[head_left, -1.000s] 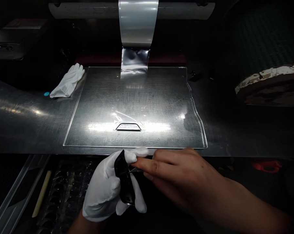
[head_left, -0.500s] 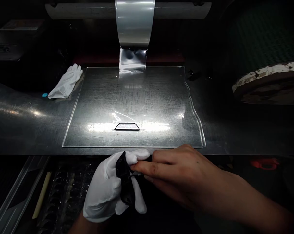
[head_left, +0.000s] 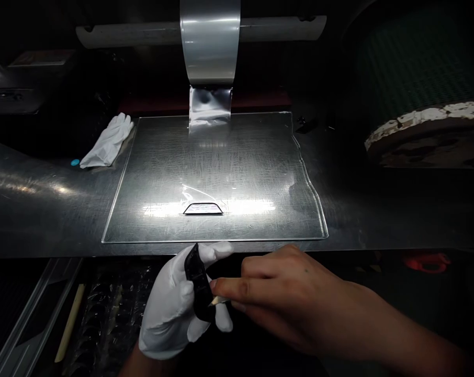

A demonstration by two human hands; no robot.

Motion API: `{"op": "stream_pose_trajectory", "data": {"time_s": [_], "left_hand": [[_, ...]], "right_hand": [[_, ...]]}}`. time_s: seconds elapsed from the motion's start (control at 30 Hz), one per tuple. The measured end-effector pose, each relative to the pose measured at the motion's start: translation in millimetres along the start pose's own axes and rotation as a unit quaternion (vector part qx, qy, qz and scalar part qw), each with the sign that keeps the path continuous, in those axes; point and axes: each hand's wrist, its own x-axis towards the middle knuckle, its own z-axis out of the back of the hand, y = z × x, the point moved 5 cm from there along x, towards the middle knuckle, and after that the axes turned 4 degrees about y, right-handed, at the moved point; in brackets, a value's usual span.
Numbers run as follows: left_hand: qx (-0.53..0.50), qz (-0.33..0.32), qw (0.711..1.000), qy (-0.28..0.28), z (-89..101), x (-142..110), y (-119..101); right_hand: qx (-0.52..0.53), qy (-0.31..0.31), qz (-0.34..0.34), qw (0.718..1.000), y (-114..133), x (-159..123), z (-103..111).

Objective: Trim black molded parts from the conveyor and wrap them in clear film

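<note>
In front of the bench edge, my white-gloved left hand is closed round a small curved black plastic part, held tilted with its hollow side showing. My bare right hand pinches a thin tool with a pale pointed tip; most of the tool is hidden by the fingers. The tip meets the lower right edge of the black part, and the index fingertip lies against that same edge. Beyond both hands, a flat trapezoid piece with a black outline rests on a scratched clear plate.
A wide silvery film strip hangs over a pale bar to the plate's back. Left of the plate lie a white glove and a blue dot. Below left is a clear tray of dark parts; red-handled object lies right.
My right hand has slid the tool tip down along the black part's right edge, toward its lower end. The left hand keeps its hold. The view has shifted slightly.
</note>
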Motion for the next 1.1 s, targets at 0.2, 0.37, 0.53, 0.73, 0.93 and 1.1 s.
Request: {"op": "stream_pose_trajectory", "data": {"time_s": [0.2,0.37,0.53,0.73,0.93,1.1], "left_hand": [[-0.027,-0.026,0.998,0.050,-4.6,2.0,-0.8],[-0.018,-0.036,0.998,0.058,-10.2,4.6,-3.2],[-0.016,-0.031,0.998,0.056,-8.4,4.4,-2.9],[-0.014,-0.043,0.998,0.036,-8.2,3.5,-0.7],[-0.012,0.005,1.000,0.001,-4.6,2.2,-1.6],[0.033,-0.016,0.999,-0.006,-5.4,5.2,-10.7]], "right_hand": [[0.038,-0.052,-0.019,0.998,0.0,0.0,2.4],[-0.009,-0.080,-0.021,0.997,2.3,-0.5,4.9],[-0.044,-0.064,-0.009,0.997,3.9,-0.3,6.0],[-0.031,-0.047,-0.002,0.998,0.9,-0.8,5.5],[0.008,-0.027,0.011,1.000,6.0,-3.5,3.5],[0.030,-0.116,-0.003,0.993,3.4,-8.8,26.2]]}}
